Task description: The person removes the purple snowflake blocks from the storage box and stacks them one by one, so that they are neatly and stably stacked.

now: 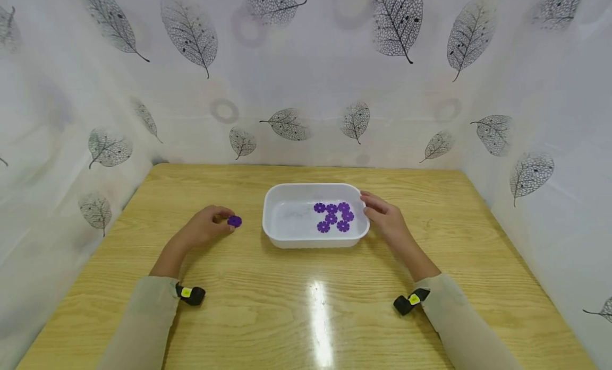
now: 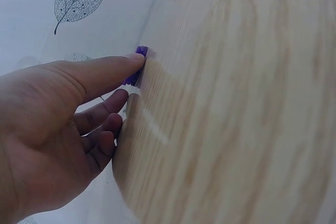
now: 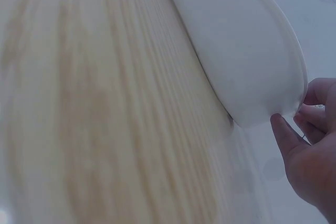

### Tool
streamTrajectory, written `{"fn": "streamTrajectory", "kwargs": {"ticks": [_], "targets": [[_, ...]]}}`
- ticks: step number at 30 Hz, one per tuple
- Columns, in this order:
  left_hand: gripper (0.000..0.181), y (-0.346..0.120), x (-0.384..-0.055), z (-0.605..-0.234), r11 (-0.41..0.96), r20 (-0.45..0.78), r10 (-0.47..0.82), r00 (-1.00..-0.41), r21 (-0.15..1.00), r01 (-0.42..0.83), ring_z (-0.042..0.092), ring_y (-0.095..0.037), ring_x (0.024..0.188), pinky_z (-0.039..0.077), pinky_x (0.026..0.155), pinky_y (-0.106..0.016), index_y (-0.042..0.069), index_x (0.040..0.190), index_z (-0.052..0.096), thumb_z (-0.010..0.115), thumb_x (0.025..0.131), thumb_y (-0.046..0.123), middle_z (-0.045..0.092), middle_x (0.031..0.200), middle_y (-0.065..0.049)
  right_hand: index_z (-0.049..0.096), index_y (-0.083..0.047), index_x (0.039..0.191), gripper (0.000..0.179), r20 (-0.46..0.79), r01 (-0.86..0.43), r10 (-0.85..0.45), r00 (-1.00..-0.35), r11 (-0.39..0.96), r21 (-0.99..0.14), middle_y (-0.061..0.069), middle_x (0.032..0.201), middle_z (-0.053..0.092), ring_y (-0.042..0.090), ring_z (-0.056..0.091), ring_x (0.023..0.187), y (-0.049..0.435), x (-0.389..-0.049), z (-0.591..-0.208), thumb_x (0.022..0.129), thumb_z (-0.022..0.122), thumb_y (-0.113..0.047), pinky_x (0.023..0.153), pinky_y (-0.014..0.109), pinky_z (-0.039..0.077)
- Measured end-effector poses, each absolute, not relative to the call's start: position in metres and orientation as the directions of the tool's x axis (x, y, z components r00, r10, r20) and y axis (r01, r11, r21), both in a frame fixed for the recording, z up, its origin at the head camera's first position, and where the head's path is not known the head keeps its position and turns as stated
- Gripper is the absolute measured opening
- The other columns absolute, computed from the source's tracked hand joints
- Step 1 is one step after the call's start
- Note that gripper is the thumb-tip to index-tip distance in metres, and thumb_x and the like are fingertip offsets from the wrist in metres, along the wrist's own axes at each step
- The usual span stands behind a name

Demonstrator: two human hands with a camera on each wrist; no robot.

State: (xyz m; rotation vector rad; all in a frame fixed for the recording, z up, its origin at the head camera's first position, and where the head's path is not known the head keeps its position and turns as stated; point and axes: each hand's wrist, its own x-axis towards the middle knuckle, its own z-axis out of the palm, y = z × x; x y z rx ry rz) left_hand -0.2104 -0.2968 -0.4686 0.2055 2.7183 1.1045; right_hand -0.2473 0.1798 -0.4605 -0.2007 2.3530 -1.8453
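A purple flower-shaped disc (image 1: 234, 221) is pinched between the thumb and fingers of my left hand (image 1: 210, 224), just over the table left of the tray. The left wrist view shows the disc (image 2: 135, 66) edge-on at the thumb tip, with the other fingers bent below. My right hand (image 1: 386, 216) touches the right end of a white tray (image 1: 312, 243). In the right wrist view, its thumb (image 3: 286, 135) rests against the tray's outer wall and a finger lies by the rim. Several purple flower-shaped discs (image 1: 331, 218) lie flat in the tray's right half.
The tray stands on a glossy wooden table (image 1: 248, 301). A pale curtain (image 1: 306, 83) with leaf prints hangs behind the table and along both sides. Each wrist carries a small black camera, such as the left one (image 1: 193, 295).
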Motion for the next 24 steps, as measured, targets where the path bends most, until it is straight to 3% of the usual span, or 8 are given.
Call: {"fn": "streamTrajectory", "kwargs": {"ticks": [13,24], "targets": [[0.042,-0.2946,-0.2097,-0.4684,0.716,-0.121,0.199,-0.972,0.696,0.060,0.055,-0.036,0.115,0.045,0.098,-0.054,0.000,0.131,0.061,0.069,0.096,0.022,0.058,0.131,-0.023,0.058,-0.012,0.143,0.042,-0.030,-0.017,-0.194,-0.981,0.238,-0.971,-0.009,0.157,0.044,0.011,0.034,0.149,0.1803,-0.2472,-0.4607,0.102,0.060,-0.023,0.110,0.018,0.038],[0.046,-0.2942,-0.2090,-0.4670,0.711,-0.120,0.205,-0.971,0.701,0.063,0.052,-0.040,0.122,0.043,0.103,-0.058,0.001,0.135,0.058,0.068,0.096,0.022,0.057,0.134,-0.023,0.057,-0.010,0.143,0.043,-0.024,-0.021,-0.198,-0.980,0.222,-0.975,-0.007,0.158,0.043,0.014,0.038,0.147,0.1803,-0.2465,-0.4595,0.102,0.060,-0.021,0.108,0.016,0.040]]}}
